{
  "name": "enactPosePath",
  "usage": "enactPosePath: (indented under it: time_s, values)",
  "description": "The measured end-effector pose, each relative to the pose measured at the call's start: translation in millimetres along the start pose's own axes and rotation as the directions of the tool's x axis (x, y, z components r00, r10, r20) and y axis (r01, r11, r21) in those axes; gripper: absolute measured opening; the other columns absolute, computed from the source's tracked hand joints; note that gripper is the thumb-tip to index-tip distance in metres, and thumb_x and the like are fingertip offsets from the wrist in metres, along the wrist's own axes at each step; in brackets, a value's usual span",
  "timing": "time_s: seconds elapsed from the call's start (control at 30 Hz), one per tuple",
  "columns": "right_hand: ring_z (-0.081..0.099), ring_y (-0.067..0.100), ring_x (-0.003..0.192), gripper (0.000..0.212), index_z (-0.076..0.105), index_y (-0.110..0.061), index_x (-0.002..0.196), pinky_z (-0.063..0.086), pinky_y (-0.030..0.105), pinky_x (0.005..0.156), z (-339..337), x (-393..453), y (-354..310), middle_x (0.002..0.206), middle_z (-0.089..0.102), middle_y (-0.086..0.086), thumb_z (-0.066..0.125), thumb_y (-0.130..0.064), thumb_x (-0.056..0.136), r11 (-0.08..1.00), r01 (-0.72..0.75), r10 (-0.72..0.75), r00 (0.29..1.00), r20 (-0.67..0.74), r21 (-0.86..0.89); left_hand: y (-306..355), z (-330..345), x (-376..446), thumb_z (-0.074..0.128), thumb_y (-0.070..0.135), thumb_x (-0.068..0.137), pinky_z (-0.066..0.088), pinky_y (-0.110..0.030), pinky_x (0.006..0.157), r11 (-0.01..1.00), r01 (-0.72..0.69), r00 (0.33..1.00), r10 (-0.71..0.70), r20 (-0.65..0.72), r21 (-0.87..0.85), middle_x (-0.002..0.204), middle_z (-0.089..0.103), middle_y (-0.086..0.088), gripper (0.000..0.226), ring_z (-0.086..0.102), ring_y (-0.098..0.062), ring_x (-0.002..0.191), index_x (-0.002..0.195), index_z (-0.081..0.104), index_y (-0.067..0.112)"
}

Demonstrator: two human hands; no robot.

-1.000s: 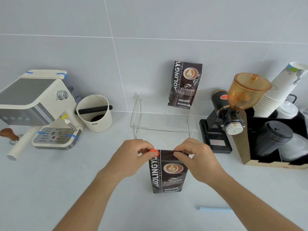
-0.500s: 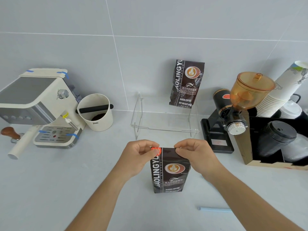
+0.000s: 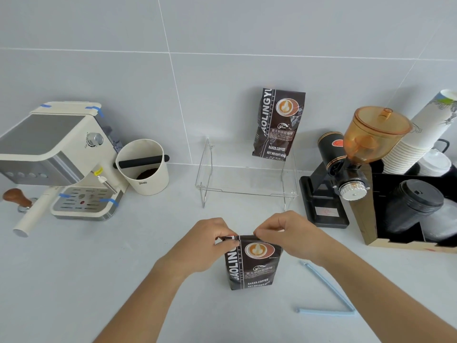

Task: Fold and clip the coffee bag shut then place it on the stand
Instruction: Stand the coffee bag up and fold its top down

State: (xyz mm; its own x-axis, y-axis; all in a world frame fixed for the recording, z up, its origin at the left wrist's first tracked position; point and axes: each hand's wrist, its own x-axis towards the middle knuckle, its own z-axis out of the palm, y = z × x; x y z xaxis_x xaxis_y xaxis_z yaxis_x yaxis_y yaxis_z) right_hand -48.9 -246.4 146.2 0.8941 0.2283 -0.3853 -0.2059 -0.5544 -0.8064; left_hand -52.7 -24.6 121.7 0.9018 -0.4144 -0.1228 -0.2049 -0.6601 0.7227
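Note:
A dark brown coffee bag [image 3: 252, 266] stands upright on the white counter in front of me. My left hand [image 3: 205, 246] pinches its top left corner and my right hand [image 3: 289, 233] pinches its top right corner, with the top edge folded over between them. A light blue bag clip [image 3: 326, 297] lies open in a V on the counter, to the right of the bag. Behind the bag stands a clear acrylic stand [image 3: 247, 179], and a second coffee bag [image 3: 278, 123] leans on its right back part against the wall.
A cream espresso machine [image 3: 57, 157] with a wooden-handled portafilter [image 3: 17, 198] sits at the left, a cream knock box [image 3: 143, 167] beside it. At the right are a black grinder with an amber hopper [image 3: 351, 164], stacked paper cups [image 3: 420, 134] and a box of black lids [image 3: 410, 206].
The bag's top has been folded down further, so it now looks shorter. The view has tilted down, bringing the whole blue clip into sight. Both hands stay on the top corners.

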Motion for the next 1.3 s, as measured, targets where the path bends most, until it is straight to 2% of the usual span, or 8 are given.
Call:
enactPosePath:
  time_s: [0.1,0.27,0.33,0.5,0.67,0.9,1.07,1.3]
  values:
    - [0.062,0.0,0.081,0.016,0.078,-0.027,0.094,0.048,0.017,0.076,-2.3,-3.1,9.2,0.086,0.066,-0.013,0.074,-0.021,0.08,0.931,0.217,-0.209,0.976,0.058,-0.295,0.7,-3.0,-0.5,0.061,0.032,0.089,0.045,-0.021,0.067,1.0,0.003,0.999,-0.004,0.042,0.015,0.091,0.066,0.006,0.017,0.06,-0.009,0.084,0.095,0.075,0.026]
    - [0.061,0.014,0.08,0.019,0.076,-0.018,0.097,0.05,0.033,0.074,3.9,-3.7,13.4,0.087,0.07,0.0,0.058,-0.021,0.089,0.808,0.394,-0.389,0.915,0.104,-0.438,15.6,-0.7,3.4,0.06,0.028,0.089,0.049,-0.029,0.07,0.993,-0.088,0.996,0.087,0.014,0.085,0.088,0.072,0.003,0.017,0.061,-0.01,0.079,0.098,0.074,0.026]
    - [0.061,0.015,0.076,0.017,0.076,-0.016,0.093,0.051,0.033,0.071,3.0,-4.5,15.2,0.085,0.073,0.001,0.06,-0.021,0.089,0.811,0.389,-0.396,0.915,0.08,-0.437,16.7,-0.8,4.2,0.06,0.028,0.089,0.051,-0.033,0.068,0.991,-0.086,0.996,0.085,0.006,0.1,0.085,0.074,0.004,0.016,0.062,-0.011,0.074,0.094,0.075,0.024]
    - [0.066,0.009,0.074,0.014,0.078,-0.019,0.096,0.047,0.014,0.061,-9.1,-10.9,23.6,0.084,0.079,-0.005,0.065,-0.021,0.09,0.843,0.39,-0.407,0.913,0.034,-0.37,11.8,-1.3,5.1,0.059,0.027,0.089,0.051,-0.04,0.065,0.986,-0.111,0.994,0.11,0.015,0.126,0.077,0.074,-0.001,0.016,0.063,-0.019,0.07,0.089,0.074,0.022]
    - [0.067,0.0,0.068,0.016,0.078,-0.018,0.098,0.05,0.013,0.061,-13.3,-15.7,31.8,0.085,0.08,-0.007,0.064,-0.021,0.091,0.817,0.445,-0.47,0.882,0.023,-0.367,9.0,-3.8,1.8,0.058,0.019,0.091,0.053,-0.031,0.072,0.991,-0.104,0.994,0.1,0.047,0.088,0.088,0.077,0.007,0.019,0.067,-0.013,0.079,0.098,0.074,0.026]
    - [0.071,0.011,0.071,0.009,0.08,-0.016,0.088,0.055,0.024,0.064,-11.4,-17.1,44.5,0.079,0.08,-0.004,0.073,-0.02,0.085,0.87,0.418,-0.46,0.88,-0.122,-0.263,7.5,-3.6,1.1,0.074,0.019,0.079,0.046,-0.011,0.06,0.999,-0.022,0.997,0.02,-0.074,-0.032,0.071,0.076,0.007,0.007,0.069,-0.006,0.07,0.076,0.077,0.023]
    - [0.072,0.004,0.077,0.01,0.08,-0.011,0.091,0.048,0.006,0.065,-16.1,-25.3,49.7,0.081,0.079,-0.005,0.076,-0.016,0.083,0.896,0.403,-0.433,0.885,-0.169,-0.188,9.4,0.6,-2.4,0.074,0.017,0.079,0.049,-0.012,0.064,0.999,-0.017,0.996,0.012,-0.093,-0.051,0.073,0.077,0.008,0.007,0.07,-0.005,0.071,0.075,0.078,0.021]
    - [0.065,-0.009,0.075,0.009,0.08,-0.015,0.089,0.043,-0.001,0.069,-36.8,-41.8,116.0,0.076,0.073,-0.017,0.074,-0.017,0.084,0.98,0.077,-0.14,0.922,-0.362,-0.183,8.7,4.9,-9.8,0.074,0.013,0.08,0.053,-0.019,0.068,0.998,-0.013,0.992,0.005,-0.122,-0.066,0.077,0.075,0.018,0.01,0.07,-0.003,0.075,0.074,0.077,0.022]
